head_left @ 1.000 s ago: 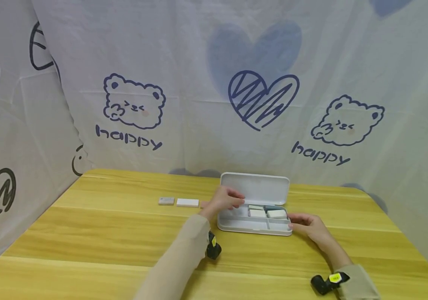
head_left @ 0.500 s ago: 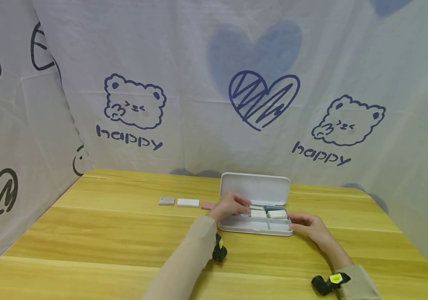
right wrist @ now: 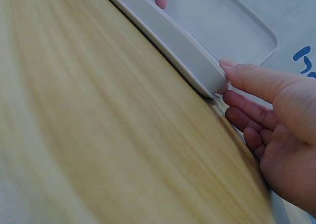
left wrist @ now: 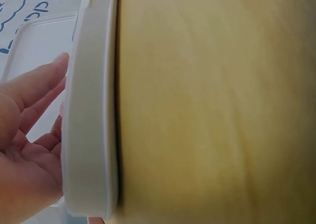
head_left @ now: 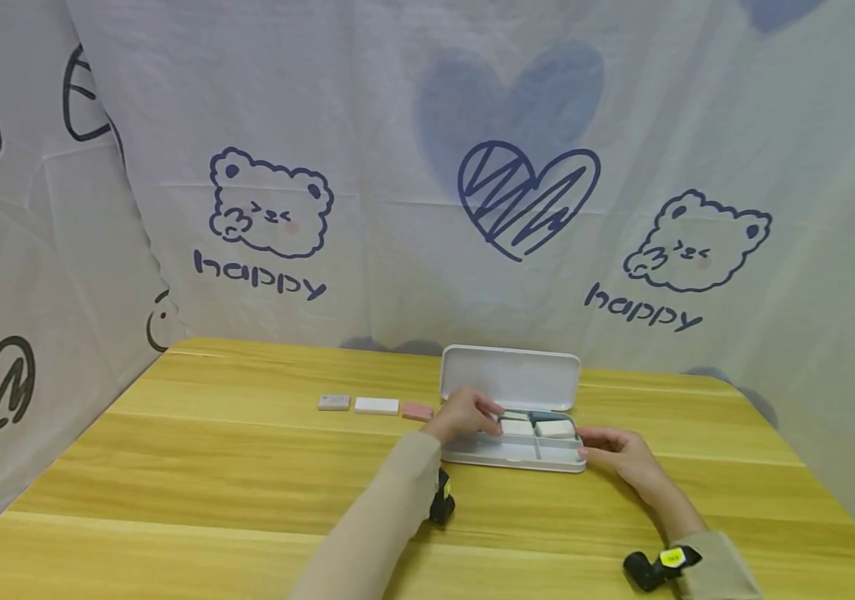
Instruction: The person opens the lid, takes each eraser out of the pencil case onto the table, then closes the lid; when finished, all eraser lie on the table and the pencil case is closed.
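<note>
White case: lies open on the wooden surface, front compartments toward the person.
Right hand: grip wide and loose, thumb and fingertips touching the case's right end.
Left hand: reaches inside, beside the front white block; whether its grip holds anything, I cannot tell (fingertips partly hidden).
Farther right inside: second white block, blue-green piece behind.
Left of the case: pink block, white bar, grey block in a row.
Lid: raised.
Backdrop: printed cloth.
</note>
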The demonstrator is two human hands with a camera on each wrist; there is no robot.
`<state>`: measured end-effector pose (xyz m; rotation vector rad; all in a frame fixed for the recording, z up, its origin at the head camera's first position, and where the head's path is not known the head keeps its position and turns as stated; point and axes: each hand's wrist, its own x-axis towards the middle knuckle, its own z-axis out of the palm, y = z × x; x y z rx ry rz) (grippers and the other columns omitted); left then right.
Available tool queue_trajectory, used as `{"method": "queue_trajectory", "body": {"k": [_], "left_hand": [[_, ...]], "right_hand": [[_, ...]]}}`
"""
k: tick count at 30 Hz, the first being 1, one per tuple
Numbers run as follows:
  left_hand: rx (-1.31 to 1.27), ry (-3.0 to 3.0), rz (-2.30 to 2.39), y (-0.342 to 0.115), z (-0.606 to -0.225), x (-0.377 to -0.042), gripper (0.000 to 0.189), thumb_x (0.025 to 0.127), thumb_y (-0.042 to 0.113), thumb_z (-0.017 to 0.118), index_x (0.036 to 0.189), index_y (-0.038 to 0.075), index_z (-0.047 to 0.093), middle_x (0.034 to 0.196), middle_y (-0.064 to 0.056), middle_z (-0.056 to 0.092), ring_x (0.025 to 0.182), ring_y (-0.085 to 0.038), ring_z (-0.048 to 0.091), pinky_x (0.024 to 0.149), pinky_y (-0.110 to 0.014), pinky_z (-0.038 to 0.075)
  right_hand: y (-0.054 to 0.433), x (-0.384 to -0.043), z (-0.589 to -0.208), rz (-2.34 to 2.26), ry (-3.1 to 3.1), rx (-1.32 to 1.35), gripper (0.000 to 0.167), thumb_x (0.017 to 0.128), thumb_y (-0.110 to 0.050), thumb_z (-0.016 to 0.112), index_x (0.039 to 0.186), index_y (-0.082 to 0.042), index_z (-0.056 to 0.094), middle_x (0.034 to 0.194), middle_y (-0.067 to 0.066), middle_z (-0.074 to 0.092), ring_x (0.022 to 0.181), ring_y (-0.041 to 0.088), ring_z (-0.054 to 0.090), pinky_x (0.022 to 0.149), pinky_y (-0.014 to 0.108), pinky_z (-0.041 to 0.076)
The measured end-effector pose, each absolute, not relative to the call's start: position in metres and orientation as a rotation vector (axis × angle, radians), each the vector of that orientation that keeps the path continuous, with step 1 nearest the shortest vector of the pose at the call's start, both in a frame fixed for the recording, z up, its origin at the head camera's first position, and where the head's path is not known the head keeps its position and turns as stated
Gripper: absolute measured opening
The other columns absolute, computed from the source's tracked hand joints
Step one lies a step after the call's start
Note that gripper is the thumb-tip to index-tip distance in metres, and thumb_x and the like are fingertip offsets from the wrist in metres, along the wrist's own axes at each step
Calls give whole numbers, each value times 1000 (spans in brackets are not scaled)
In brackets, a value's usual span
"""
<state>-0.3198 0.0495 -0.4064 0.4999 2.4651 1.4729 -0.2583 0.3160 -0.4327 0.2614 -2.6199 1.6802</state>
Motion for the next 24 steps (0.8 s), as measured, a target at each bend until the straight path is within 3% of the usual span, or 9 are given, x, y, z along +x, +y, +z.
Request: {"method": "queue_trajectory", "body": {"k": [10,24], "left_hand": [[499,2527,1409,47,-394,-305,27,64,-4,76,90,1,70,76,-5,64,64,-12,52,56,-21,42],[489,2500,1431,50,-399,-310,21,65,-6,74,84,0,70,70,-2,61,60,-10,50,52,-20,40]], "right_hand": [[315,-258,-432,1691,-2621,255,45,79,-14,68,114,11,54,107,23,57,88,4,55,76,18,43],[315,-257,-430,1676,-2620,267,44,80,-13,67,114,12,54,107,24,58,87,4,55,76,18,43]]}}
